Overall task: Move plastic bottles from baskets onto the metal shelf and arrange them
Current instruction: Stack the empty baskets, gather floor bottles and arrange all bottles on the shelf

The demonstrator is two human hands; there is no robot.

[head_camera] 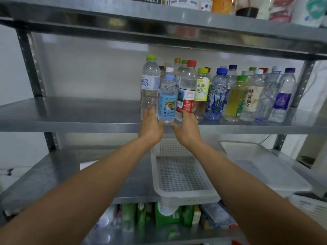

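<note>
A row of several plastic bottles stands on the right half of the middle metal shelf [70,112]. My left hand [151,123] reaches up, its fingers touching the base of a clear bottle with a green cap [150,85] at the row's left end. My right hand [185,125] touches the foot of a red-labelled bottle with a red cap [187,96], its thumb spread to the left. A blue-labelled bottle [167,103] stands between the two hands at the shelf's front edge. On the shelf below sits a white perforated basket [177,197] with nothing in it.
A second pale tray [256,152] lies right of the basket. The top shelf [159,18] hangs low over the bottle caps and carries jars and bottles. Green packages [166,215] fill the lowest level. A perforated upright post [29,68] stands at the left.
</note>
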